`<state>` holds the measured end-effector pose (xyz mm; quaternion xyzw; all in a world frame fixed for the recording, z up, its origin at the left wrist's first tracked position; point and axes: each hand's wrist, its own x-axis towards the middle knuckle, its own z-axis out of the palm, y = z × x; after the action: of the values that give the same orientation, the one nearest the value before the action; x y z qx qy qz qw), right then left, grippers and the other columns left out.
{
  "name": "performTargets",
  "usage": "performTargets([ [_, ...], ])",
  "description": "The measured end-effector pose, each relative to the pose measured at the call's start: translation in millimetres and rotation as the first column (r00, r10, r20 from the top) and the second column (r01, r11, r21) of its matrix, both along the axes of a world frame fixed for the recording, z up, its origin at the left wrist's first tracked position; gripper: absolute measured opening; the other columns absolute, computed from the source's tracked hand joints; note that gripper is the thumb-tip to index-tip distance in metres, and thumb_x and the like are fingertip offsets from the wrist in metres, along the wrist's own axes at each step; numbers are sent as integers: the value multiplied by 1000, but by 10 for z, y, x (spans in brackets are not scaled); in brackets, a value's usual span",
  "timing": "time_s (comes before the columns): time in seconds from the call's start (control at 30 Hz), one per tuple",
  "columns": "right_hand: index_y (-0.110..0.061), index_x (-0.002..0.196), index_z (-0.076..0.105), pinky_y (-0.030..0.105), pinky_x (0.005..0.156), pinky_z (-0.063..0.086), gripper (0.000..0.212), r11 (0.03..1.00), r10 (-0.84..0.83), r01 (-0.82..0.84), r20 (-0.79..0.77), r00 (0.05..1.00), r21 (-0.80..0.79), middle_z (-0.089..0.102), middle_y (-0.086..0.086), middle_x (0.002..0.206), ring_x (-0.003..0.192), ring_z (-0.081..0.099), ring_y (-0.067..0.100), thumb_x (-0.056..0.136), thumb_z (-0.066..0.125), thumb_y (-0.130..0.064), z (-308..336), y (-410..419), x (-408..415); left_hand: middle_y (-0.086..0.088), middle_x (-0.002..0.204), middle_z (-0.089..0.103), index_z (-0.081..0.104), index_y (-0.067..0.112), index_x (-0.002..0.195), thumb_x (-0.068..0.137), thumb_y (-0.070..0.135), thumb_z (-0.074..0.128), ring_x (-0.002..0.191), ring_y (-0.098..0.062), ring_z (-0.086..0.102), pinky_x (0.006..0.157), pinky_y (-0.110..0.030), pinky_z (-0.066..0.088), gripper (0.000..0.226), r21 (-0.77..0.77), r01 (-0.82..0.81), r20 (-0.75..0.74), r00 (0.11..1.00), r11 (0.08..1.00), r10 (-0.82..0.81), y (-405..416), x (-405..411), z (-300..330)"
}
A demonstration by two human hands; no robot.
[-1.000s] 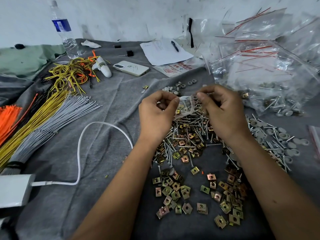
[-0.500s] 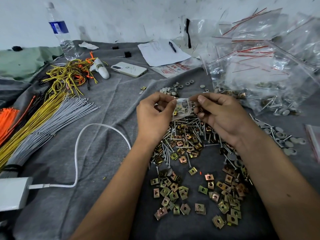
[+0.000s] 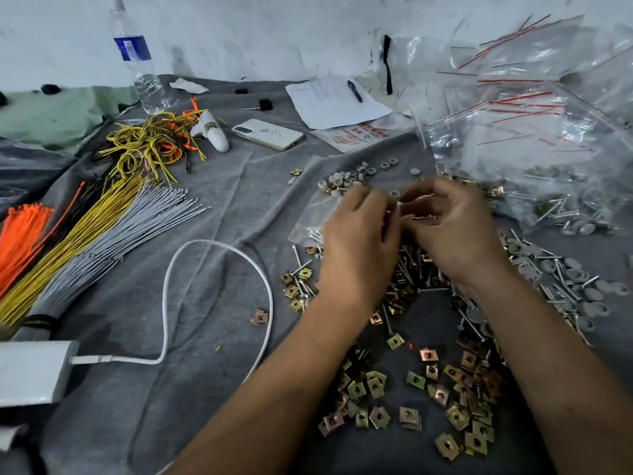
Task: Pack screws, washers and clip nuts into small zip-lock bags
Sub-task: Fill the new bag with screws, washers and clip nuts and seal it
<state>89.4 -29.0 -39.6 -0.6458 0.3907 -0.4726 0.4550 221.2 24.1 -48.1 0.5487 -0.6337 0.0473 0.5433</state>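
Both hands sit farther from me now, over the screws [image 3: 407,269]. My left hand [image 3: 359,234] and right hand [image 3: 452,231] meet fingertip to fingertip, pinching something blurred — likely a small bag, I can't tell. A filled bag [image 3: 311,217] lies just left of the left hand — set aside, I judge. Clip nuts [image 3: 428,399] stay nearest me, within reach.

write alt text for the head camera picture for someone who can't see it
Two hands, left hand and right hand, meet over a grey cloth, working a small clear bag that is blurred. Below them lie screws, brass clip nuts and grey washers; cable ties, a phone and a water bottle sit left.
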Motion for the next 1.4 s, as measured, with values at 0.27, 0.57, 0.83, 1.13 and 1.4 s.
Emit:
performTargets([
  [0.27, -18, 80, 74, 29, 59, 58, 23, 944, 100, -189, 311, 945, 271, 72, 6, 77, 71, 72, 22, 57, 74, -17, -3, -74, -57, -18, 95, 68, 72, -6, 95, 90, 0, 73, 82, -29, 65, 74, -33, 52, 8, -74, 352, 30, 936, 933, -351, 114, -129, 20],
  [0.57, -11, 122, 67, 26, 74, 60, 40, 843, 275, -442, 460, 844, 306, 75, 5, 106, 95, 74, 17, 88, 75, -31, 31, -61, -53, -10, 82, 65, 68, 0, 81, 90, 3, 69, 71, -26, 59, 65, -38, 50, 10, -146, 338, 1, 940, 930, -341, 153, -107, 54],
  [0.83, -2, 135, 54, 33, 104, 51, 39, 780, 429, -597, 532, 730, 189, 62, 17, 137, 133, 56, 28, 103, 48, -23, 105, 11, 2, 7, 90, 55, 47, 22, 98, 80, 51, 74, 77, -13, 52, 58, -26, 36, 44, 273, -227, -50, 967, 935, 250, -18, 265, 57],
  [1.13, -22, 99, 71, 32, 67, 62, 13, 982, 182, -182, 0, 983, -48, 77, 4, 100, 86, 76, 23, 98, 64, -10, 83, 52, -15, 0, 62, 61, 61, 9, 73, 85, 9, 67, 55, -16, 55, 53, -33, 44, 13, 245, -190, -311, 913, 951, 263, -31, 453, 97],
  [1.4, -38, 97, 78, 24, 86, 38, 13, 796, 219, -559, -750, 624, -233, 53, -16, 98, 102, 44, 5, 84, 80, -39, -36, 146, 118, -3, 53, 49, 53, 9, 73, 95, 6, 60, 45, -20, 46, 46, -26, 38, 23, 193, -20, -859, 480, 981, 179, -115, 560, 134],
])
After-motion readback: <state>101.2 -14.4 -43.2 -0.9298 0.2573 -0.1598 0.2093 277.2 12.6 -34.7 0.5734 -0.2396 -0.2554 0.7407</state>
